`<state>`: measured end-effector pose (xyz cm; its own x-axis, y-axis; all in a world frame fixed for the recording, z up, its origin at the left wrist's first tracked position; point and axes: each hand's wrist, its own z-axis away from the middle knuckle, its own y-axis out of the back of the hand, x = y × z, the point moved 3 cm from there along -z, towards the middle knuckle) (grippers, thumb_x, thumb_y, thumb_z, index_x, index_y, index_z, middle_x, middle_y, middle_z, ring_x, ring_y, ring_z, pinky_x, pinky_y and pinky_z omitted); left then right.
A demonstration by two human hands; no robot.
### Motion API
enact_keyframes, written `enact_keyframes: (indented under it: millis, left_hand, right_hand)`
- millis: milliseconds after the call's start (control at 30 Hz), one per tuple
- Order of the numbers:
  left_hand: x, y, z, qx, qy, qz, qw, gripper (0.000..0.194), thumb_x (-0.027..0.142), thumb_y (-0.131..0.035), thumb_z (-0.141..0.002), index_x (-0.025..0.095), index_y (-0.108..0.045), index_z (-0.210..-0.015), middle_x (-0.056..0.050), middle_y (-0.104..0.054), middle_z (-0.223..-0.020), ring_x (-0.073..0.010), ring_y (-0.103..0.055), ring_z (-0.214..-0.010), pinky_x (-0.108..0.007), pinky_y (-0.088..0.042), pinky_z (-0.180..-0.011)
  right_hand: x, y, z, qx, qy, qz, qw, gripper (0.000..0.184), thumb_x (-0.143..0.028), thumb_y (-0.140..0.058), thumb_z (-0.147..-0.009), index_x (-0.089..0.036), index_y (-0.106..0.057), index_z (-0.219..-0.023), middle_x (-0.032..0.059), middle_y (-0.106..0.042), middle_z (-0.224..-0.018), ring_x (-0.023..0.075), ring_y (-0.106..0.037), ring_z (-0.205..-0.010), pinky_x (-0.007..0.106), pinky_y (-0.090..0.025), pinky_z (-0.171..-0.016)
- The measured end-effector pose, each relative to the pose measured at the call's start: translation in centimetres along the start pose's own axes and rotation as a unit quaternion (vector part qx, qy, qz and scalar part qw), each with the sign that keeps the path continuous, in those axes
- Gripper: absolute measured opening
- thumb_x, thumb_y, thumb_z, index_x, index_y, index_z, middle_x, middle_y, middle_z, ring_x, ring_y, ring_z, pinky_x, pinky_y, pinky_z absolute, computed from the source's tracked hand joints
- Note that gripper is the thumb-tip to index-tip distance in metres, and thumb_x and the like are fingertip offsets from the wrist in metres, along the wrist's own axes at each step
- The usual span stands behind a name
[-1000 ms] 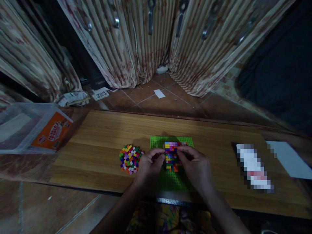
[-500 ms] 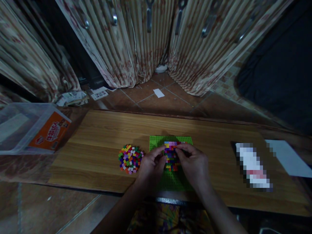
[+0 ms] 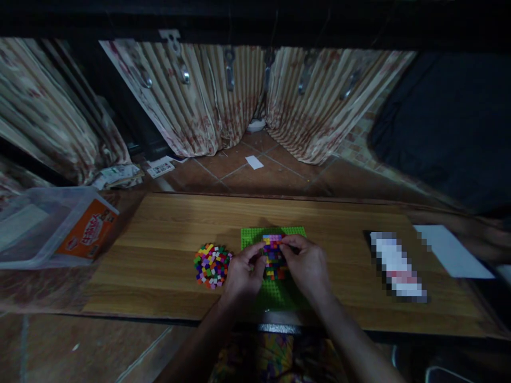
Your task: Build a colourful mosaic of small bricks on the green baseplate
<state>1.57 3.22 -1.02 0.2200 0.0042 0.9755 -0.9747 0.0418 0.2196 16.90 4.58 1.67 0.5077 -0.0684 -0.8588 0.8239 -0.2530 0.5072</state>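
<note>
A green studded baseplate (image 3: 275, 298) lies on the wooden table in front of me, carrying a block of small multicoloured toy bricks (image 3: 273, 258). My left hand (image 3: 243, 271) grips the block's left side, thumb and forefinger bent against it. At the upper right of the block, my right hand (image 3: 306, 261) has its thumb and forefinger pinched at the bricks. Whether a separate loose brick is between those fingertips is too small to tell. A pile of loose toy bricks (image 3: 211, 265) lies just left of my left hand.
A clear plastic box (image 3: 43, 229) with an orange label stands at the table's left end. To the right on the wooden table (image 3: 175, 213) lies a blurred-out flat object (image 3: 397, 266), with a white sheet (image 3: 455, 252) beyond it. Striped curtains (image 3: 199, 106) hang behind.
My view has tilted up a little, so a dark beam now shows along the top. Both hands stay at the brick block with nearly the same grip.
</note>
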Motion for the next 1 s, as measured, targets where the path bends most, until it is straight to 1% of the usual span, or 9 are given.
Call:
enact_keyframes:
  millis: [100, 167, 267, 367, 433, 500, 700, 867, 1000]
  left_hand:
    - [-0.3, 0.4, 0.4, 0.018, 0.016, 0.026, 0.999, 0.032, 0.025, -0.057, -0.082, 0.019, -0.067, -0.111, -0.002, -0.067, -0.079, -0.0127, -0.062, -0.068, -0.022, -0.050, -0.064]
    - [-0.7, 0.8, 0.8, 0.033, 0.025, 0.044, 0.998, 0.030, 0.027, -0.058, -0.081, 0.018, -0.068, -0.108, -0.001, -0.065, -0.077, -0.0122, -0.060, -0.065, -0.021, -0.048, -0.062]
    - [-1.4, 1.3, 1.5, 0.035, 0.052, 0.071, 0.996, 0.027, 0.029, -0.060, -0.079, 0.016, -0.071, -0.100, -0.002, -0.065, -0.074, -0.0119, -0.058, -0.062, -0.021, -0.047, -0.058]
    - [-1.6, 1.4, 2.1, 0.032, 0.071, 0.086, 0.993, 0.025, 0.030, -0.062, -0.077, 0.015, -0.071, -0.094, -0.002, -0.065, -0.072, -0.0119, -0.057, -0.060, -0.021, -0.046, -0.056]
    - [-1.4, 1.2, 2.4, 0.033, 0.076, 0.093, 0.992, 0.025, 0.031, -0.063, -0.075, 0.015, -0.072, -0.093, -0.002, -0.066, -0.072, -0.0119, -0.057, -0.060, -0.022, -0.046, -0.056]
    - [-1.1, 0.9, 2.7, 0.031, 0.085, 0.103, 0.991, 0.025, 0.031, -0.064, -0.074, 0.015, -0.072, -0.091, -0.002, -0.066, -0.071, -0.0118, -0.057, -0.059, -0.021, -0.046, -0.056]
    - [-0.5, 0.5, 3.1, 0.022, 0.093, 0.127, 0.987, 0.023, 0.030, -0.064, -0.073, 0.016, -0.072, -0.090, -0.003, -0.068, -0.075, -0.0126, -0.058, -0.063, -0.022, -0.047, -0.057]
    - [-0.9, 0.5, 3.0, 0.015, 0.092, 0.121, 0.988, 0.022, 0.029, -0.064, -0.076, 0.017, -0.072, -0.091, -0.002, -0.067, -0.074, -0.0117, -0.057, -0.061, -0.021, -0.046, -0.057]
    - [-1.6, 0.5, 2.9, 0.011, 0.090, 0.105, 0.990, 0.022, 0.029, -0.062, -0.077, 0.017, -0.072, -0.093, -0.003, -0.069, -0.077, -0.0131, -0.059, -0.065, -0.022, -0.047, -0.059]
  right_hand:
    - [0.7, 0.7, 0.7, 0.019, -0.027, -0.089, 0.996, 0.018, -0.036, -0.065, -0.075, -0.020, -0.071, -0.079, 0.0046, -0.074, -0.082, 0.0206, -0.068, -0.074, 0.032, -0.052, -0.069]
    - [1.4, 1.4, 1.4, 0.023, -0.081, -0.155, 0.984, 0.025, -0.041, -0.069, -0.071, -0.019, -0.072, -0.082, 0.0051, -0.074, -0.080, 0.0203, -0.068, -0.070, 0.033, -0.053, -0.067]
    - [2.1, 2.2, 2.6, -0.018, -0.155, -0.272, 0.950, 0.032, -0.044, -0.073, -0.068, -0.018, -0.072, -0.087, 0.0058, -0.075, -0.083, 0.0198, -0.069, -0.074, 0.034, -0.056, -0.073]
    - [2.1, 2.8, 3.5, -0.060, -0.172, -0.343, 0.922, 0.033, -0.042, -0.075, -0.069, -0.018, -0.072, -0.092, 0.0072, -0.075, -0.093, 0.0199, -0.070, -0.089, 0.034, -0.054, -0.086]
    - [2.0, 3.0, 3.8, -0.078, -0.165, -0.352, 0.918, 0.034, -0.041, -0.075, -0.070, -0.018, -0.072, -0.095, 0.0082, -0.075, -0.094, 0.0200, -0.070, -0.091, 0.033, -0.054, -0.087]
    - [1.9, 3.0, 3.9, -0.086, -0.152, -0.351, 0.920, 0.034, -0.041, -0.075, -0.071, -0.018, -0.072, -0.096, 0.0087, -0.075, -0.092, 0.0198, -0.070, -0.087, 0.033, -0.056, -0.082]
    - [1.8, 2.4, 3.5, -0.080, -0.125, -0.340, 0.928, 0.032, -0.036, -0.077, -0.069, -0.021, -0.072, -0.096, 0.0060, -0.074, -0.092, 0.0172, -0.070, -0.078, 0.028, -0.057, -0.068]
    - [1.8, 2.2, 2.9, -0.044, -0.096, -0.284, 0.953, 0.027, -0.037, -0.080, -0.064, -0.020, -0.073, -0.084, 0.0029, -0.074, -0.079, 0.0167, -0.069, -0.069, 0.030, -0.058, -0.066]
    - [2.0, 2.1, 2.5, -0.035, -0.066, -0.237, 0.969, 0.025, -0.041, -0.074, -0.071, -0.020, -0.071, -0.085, 0.0034, -0.073, -0.079, 0.0188, -0.070, -0.072, 0.033, -0.058, -0.071]
